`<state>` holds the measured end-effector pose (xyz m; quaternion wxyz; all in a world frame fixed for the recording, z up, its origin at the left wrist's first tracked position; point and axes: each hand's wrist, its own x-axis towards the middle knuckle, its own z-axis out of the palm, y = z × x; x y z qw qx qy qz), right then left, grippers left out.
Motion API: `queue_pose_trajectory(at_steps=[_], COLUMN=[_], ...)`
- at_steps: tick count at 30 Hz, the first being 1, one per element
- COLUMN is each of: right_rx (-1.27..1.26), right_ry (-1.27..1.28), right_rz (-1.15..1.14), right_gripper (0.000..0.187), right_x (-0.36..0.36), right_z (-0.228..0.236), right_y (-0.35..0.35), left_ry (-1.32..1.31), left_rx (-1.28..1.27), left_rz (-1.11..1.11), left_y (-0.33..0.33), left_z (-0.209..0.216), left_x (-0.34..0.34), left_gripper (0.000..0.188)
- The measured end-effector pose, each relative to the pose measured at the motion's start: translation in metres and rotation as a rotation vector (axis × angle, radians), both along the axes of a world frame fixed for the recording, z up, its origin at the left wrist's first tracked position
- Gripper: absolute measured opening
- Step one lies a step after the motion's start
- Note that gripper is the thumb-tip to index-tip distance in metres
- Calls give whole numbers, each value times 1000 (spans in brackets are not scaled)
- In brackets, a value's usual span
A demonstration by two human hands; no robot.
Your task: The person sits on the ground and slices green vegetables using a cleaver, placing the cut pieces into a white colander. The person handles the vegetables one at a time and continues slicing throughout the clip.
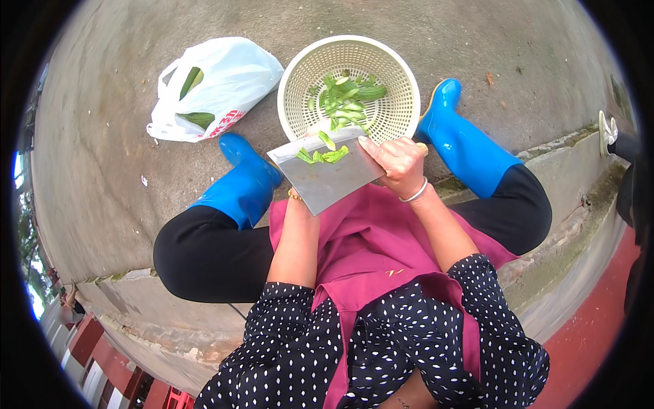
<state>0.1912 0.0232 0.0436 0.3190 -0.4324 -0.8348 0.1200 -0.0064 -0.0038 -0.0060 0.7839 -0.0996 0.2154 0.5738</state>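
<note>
My right hand (398, 162) is wrapped round the handle of a wide cleaver (334, 178), with the thumb laid along the blade. The blade lies nearly flat over my lap, its far edge reaching the rim of a cream plastic basket (407, 82). Several cut green gourd pieces (327, 156) rest on the blade. Behind the blade, my left hand is almost wholly hidden; only its forearm (294, 235) and a beaded bracelet show plainly. Inside the basket are more green gourd slices (346, 102), with ridged skin and pale flesh.
A white plastic bag (228, 85) holding green gourds (193, 80) stands left of the basket. My blue boots (238, 180) are planted on the concrete ground (109, 157) either side of it. I sit on a low concrete ledge (157, 310). Another person's shoe (605, 133) shows at the far right.
</note>
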Motion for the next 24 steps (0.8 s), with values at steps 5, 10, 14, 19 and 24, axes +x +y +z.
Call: queue_pose_trajectory(at_steps=[5,10,14,19,24], right_rx=[-16,-141,-93,-53,-5], right_ry=[-98,-68,3,20,18], right_rz=[-101,-174,35,58,22], right_gripper=[27,20,29,33,32], right_x=[6,11,-2,-6,-5], right_z=[-21,-29,6,7,-2], right_y=[2,2,-2,-3,-6], left_ry=[53,48,-109,-51,-127], left_rx=[-39,8,150,67,94], left_rz=[-26,-144,45,37,30], left_y=[-1,13,-6,1,-4], left_z=[6,-11,-23,-15,-15], left_x=[4,-6,-9,-4,-7], left_gripper=[41,36,38,38,39])
